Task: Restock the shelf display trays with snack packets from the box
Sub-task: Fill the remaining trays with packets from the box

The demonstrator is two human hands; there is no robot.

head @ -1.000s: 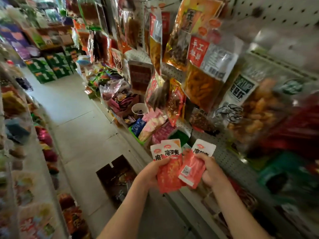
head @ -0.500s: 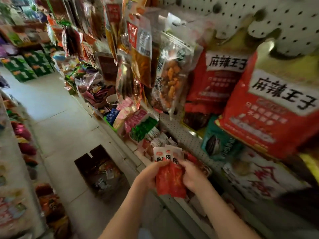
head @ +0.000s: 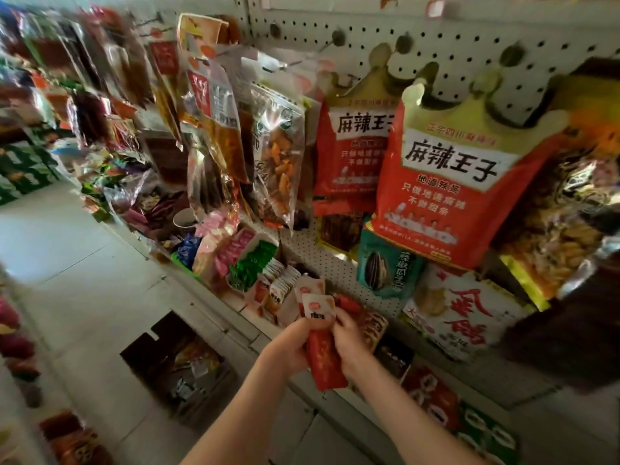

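A small stack of red packets point(head: 324, 359) with white tops is gripped between both hands. The left hand point(head: 289, 347) is curled round its left side, and its right side is pinched by the right hand point(head: 349, 340). The writing on the white tops is too blurred to be read. The stack is held just in front of the shelf point(head: 241, 318) edge, near the trays point(head: 288, 309), in which rows of small packets stand upright. The box point(head: 177, 360) lies open on the floor point(head: 67, 263), below and left of the hands and close against the shelf base.

Two large red bags are hung on the pegboard point(head: 469, 45) above. On the nearer bag point(head: 449, 209) "麻辣王子" is printed in black on a white band, with "地道辣条" beneath. The same name is seen on the farther bag point(head: 349, 156). A teal seed pack point(head: 385, 266) is hung under them. Open aisle floor is left beyond the box to the left. The room above the trays is narrowed by the hanging bags.
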